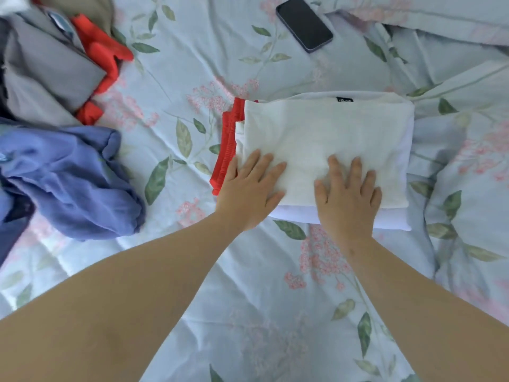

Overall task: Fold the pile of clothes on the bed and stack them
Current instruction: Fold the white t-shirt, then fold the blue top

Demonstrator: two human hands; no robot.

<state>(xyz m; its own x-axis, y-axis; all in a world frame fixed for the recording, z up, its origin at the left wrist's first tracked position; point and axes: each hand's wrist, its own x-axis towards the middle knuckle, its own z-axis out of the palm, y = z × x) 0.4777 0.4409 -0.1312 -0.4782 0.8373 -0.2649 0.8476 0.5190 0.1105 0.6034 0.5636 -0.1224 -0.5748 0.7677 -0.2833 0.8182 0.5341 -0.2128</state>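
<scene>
A folded cream-white garment (325, 133) lies on top of a stack in the middle of the bed. Under it is a folded white garment (407, 172), and a folded red garment (227, 150) shows at the stack's left edge. My left hand (249, 188) lies flat on the near left corner of the top garment, fingers straight. My right hand (348, 194) presses flat on its near edge, fingers spread. At the left sits the unfolded pile: a crumpled blue garment (71, 177), a grey garment (46, 70) and a red one (102, 51).
A dark phone (304, 23) lies face up on the floral bed sheet (179, 78) beyond the stack. A pillow (440, 15) in the same print is at the top right. Rumpled bedding rises to the right of the stack.
</scene>
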